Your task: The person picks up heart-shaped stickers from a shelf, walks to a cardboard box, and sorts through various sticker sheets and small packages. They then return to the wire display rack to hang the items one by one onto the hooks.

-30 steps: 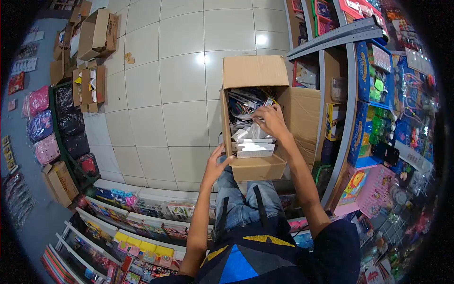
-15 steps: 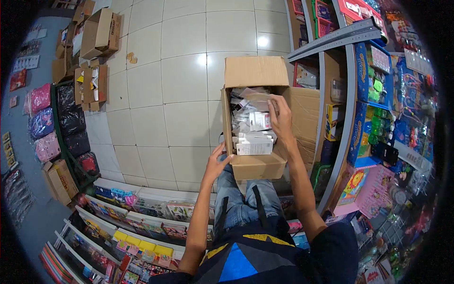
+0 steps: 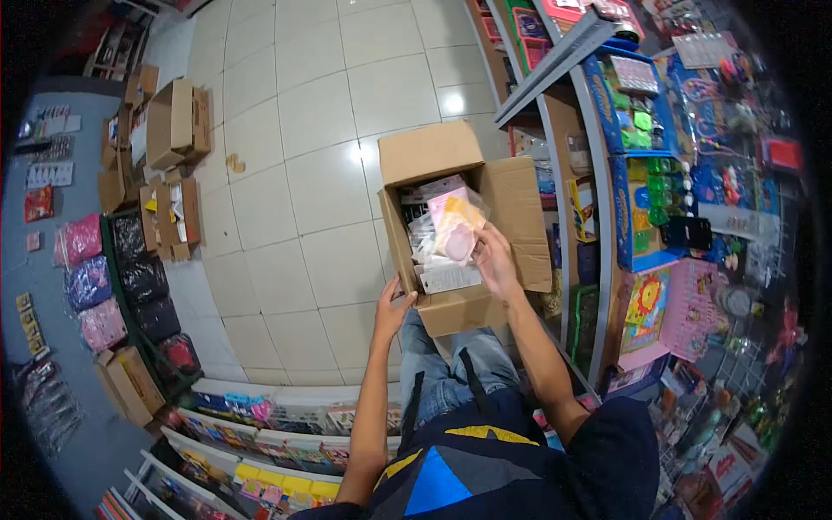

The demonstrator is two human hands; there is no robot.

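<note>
An open cardboard box stands in front of my legs, its flaps folded outward. Its near left corner is gripped by my left hand, thumb on the edge and fingers along the outer side. Over the box, my right hand pinches a pink-and-yellow packet in clear plastic by its right side. Beneath it lie a white carton and several clear and white packets, partly covered by the held packet. What is printed on the packet is too small to read.
Shelving with blue display boxes and hanging goods rises on the right, a grey metal bar jutting from it. More cardboard boxes stand on the tiled floor at the left. Magazine racks are behind me on the left.
My right hand has drawn the pink-and-yellow packet up into view from among the box's contents. My left hand stays at the box corner. The whole view has turned slightly.
</note>
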